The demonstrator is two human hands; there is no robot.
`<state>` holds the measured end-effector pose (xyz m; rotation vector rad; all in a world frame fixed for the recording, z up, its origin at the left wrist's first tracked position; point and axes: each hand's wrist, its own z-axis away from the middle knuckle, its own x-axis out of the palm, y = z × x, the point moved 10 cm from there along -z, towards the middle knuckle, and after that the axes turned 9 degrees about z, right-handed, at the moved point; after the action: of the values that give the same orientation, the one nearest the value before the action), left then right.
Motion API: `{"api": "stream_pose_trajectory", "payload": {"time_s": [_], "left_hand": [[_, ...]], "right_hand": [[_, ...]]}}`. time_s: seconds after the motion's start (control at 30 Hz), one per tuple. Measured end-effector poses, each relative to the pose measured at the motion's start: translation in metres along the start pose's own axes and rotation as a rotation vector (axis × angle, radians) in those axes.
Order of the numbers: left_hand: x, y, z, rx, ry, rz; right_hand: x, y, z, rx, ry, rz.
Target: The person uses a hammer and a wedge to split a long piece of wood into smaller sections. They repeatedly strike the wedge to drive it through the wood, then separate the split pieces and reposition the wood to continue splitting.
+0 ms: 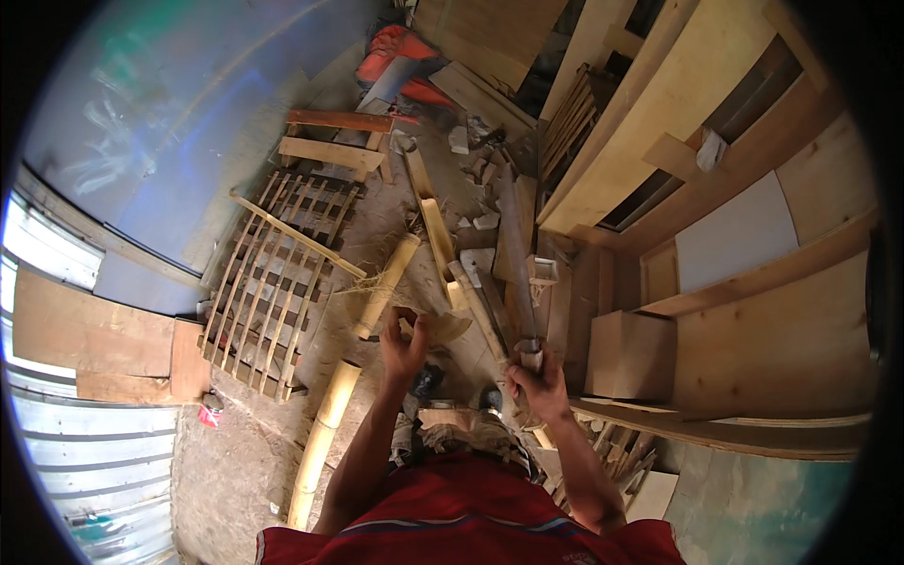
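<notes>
A long-bladed machete [517, 250] points away from me, and my right hand [539, 384] is wrapped round its handle. My left hand [405, 347] is raised in front of me with curled fingers. Right beside those fingers is a pale, curved piece of what looks like bamboo [446, 328]; whether they grip it I cannot tell. A bamboo pole [390, 287] lies just beyond my left hand, with frayed fibres round its far end. Split bamboo lengths [438, 235] lie between it and the blade.
Another bamboo pole [325, 443] lies by my left forearm. A slatted bamboo frame [282, 273] and a low wooden bench [334, 151] are at the left. Wooden shelving [753, 311] fills the right side. Wood scraps [485, 169] and red cloth [395, 52] lie farther off.
</notes>
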<state>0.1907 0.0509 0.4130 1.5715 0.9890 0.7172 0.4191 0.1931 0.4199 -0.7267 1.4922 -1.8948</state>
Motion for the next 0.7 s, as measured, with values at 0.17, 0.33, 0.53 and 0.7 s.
{"api": "stream_pose_trajectory", "payload": {"time_s": [0.17,0.33,0.53,0.7], "left_hand": [[0.006,0.001,0.010,-0.053,-0.034,0.000],[0.007,-0.003,0.015,0.002,-0.067,0.008],[0.012,0.013,0.024,0.046,-0.122,0.037],[0.013,0.004,0.036,0.047,-0.143,0.031]], "right_hand": [[0.007,0.020,0.028,-0.020,0.145,0.540],[0.037,0.003,0.042,-0.070,0.130,0.645],[0.037,-0.006,0.049,-0.099,0.137,0.731],[0.046,-0.013,0.049,-0.173,0.108,0.707]]}}
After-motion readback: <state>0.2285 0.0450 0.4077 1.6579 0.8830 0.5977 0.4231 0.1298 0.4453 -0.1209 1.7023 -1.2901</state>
